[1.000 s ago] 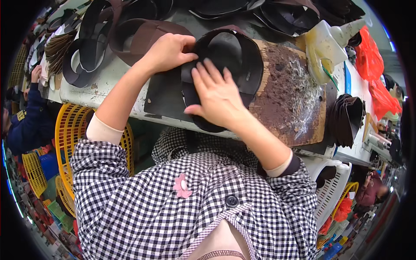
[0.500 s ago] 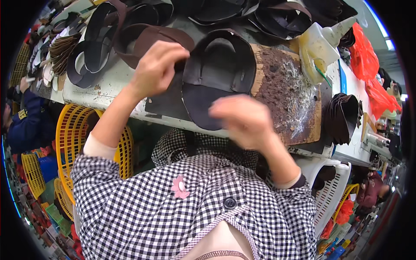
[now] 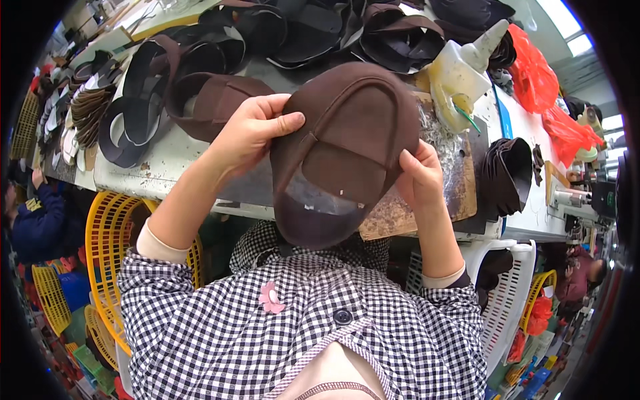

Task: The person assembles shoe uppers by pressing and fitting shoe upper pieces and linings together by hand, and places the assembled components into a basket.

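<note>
A dark brown shoe upper (image 3: pixel 343 170) is held up above the near edge of the table, its brown outer face with raised seams toward me. My left hand (image 3: pixel 257 130) pinches its left edge, thumb on the front. On the opposite edge, my right hand (image 3: pixel 421 175) grips with thumb and fingers; some of those fingers are hidden behind the piece. Through its opening, a bit of the surface behind shows. Another brown upper (image 3: pixel 213 100) lies on the table, just beyond my left hand.
Behind the held piece is a worn, glue-streaked board (image 3: pixel 460 193). A yellowish squeeze bottle (image 3: pixel 460 77) stands beyond it, near red plastic bags (image 3: pixel 533 73). More dark uppers (image 3: pixel 307 30) pile at the back. Yellow (image 3: pixel 107 227) and white (image 3: pixel 500 300) baskets flank me below the table.
The upper lay on the table with its black inner side showing; now it is lifted in both hands, brown side toward me. Both hands were apart from it and have closed on its edges.
</note>
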Motion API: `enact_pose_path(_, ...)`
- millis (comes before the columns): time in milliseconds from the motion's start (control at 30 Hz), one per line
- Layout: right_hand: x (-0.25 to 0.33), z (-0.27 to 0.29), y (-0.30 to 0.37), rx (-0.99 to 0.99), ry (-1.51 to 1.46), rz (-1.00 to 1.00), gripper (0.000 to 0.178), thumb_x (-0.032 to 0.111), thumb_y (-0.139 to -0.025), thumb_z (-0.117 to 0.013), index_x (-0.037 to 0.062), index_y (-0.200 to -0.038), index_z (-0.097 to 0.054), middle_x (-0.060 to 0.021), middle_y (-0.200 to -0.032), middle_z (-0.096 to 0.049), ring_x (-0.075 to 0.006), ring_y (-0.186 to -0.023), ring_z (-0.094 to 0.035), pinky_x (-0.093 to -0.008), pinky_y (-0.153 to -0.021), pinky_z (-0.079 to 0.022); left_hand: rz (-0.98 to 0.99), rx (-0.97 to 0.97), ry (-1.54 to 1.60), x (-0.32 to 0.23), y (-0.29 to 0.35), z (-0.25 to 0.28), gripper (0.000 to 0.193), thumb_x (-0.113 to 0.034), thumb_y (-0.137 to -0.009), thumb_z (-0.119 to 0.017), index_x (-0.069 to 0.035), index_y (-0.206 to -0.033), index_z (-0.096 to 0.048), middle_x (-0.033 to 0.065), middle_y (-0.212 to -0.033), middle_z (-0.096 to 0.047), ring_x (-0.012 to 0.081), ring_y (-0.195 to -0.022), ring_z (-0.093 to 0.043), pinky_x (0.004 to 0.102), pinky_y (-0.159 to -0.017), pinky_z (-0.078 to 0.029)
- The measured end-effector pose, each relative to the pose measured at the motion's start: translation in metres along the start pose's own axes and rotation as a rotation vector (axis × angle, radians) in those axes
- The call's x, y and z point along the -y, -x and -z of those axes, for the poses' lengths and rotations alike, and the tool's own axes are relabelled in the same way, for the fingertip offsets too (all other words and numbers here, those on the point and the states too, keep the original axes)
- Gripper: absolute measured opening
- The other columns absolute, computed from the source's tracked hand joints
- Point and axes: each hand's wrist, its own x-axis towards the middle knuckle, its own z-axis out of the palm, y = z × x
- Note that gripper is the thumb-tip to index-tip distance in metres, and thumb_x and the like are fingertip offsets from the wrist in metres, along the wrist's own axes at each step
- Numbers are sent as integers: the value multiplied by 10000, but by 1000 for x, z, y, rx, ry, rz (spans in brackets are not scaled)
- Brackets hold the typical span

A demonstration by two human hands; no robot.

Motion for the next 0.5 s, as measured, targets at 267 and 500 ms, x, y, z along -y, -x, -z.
enact_pose_path(267, 1, 20, 7, -146, -133, -44, 266, 63, -880, -558, -60, -1116, -542, -147, -1042, -632, -201, -925, -630, -338, -840, -517, -10, 254, 56, 9, -5, 2, 602, 66, -734, -625, 39, -1296, -411, 112, -1167, -584, 158, -1051, -578, 274, -907, -461)
enact_pose_path(500, 2, 30, 13, -162, -180, -40, 254, 58, -877, -562, -50, -1107, -551, -143, -1043, -633, -197, -928, -630, -336, -837, -518, 26, 268, 141, 9, -9, 2, 675, 112, -666, -545, 32, -1319, -394, 153, -1228, -544, 207, -1116, -549, 303, -931, -452)
